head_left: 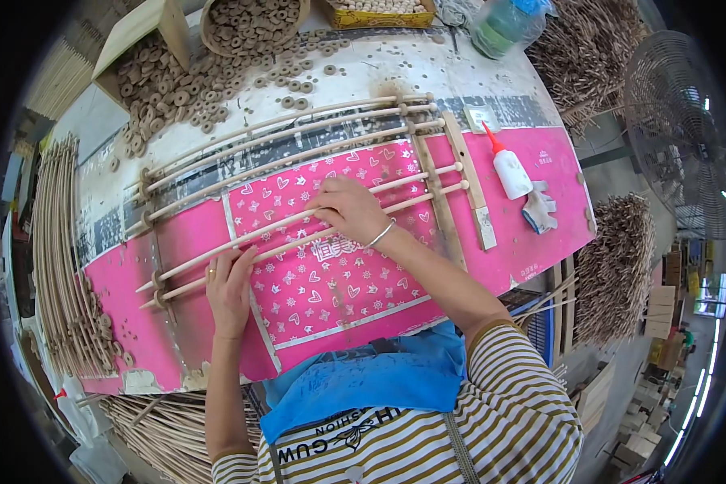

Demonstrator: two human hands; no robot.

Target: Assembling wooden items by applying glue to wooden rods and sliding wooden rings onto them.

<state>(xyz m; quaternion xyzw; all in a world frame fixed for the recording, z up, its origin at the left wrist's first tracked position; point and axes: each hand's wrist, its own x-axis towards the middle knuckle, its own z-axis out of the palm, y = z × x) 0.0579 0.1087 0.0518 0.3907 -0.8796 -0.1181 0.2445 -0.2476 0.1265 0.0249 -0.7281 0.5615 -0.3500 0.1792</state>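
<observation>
Two thin wooden rods with round knobs at their right ends lie across a pink sheet in front of me. My right hand (351,210) is closed, thumb and fingers pinching the upper rod (387,187) near its middle. Farther left, my left hand (230,289) has its fingers curled on the rods, the tips at the lower rod (298,243); its exact grip is partly hidden. Brown wooden rings (160,297) sit around the rods' left ends. Three similar rods (298,157) lie beyond. Near the knobs, a wooden strip (442,216) runs crosswise beneath the rods.
Loose brown rings (157,93) spill from a wooden box and round basket (254,40). A white glue bottle (510,171) with red tip, a glove (540,208) and a wooden bar (469,177) lie right. Bundled rods (60,258) stand left; a fan (676,133) is right.
</observation>
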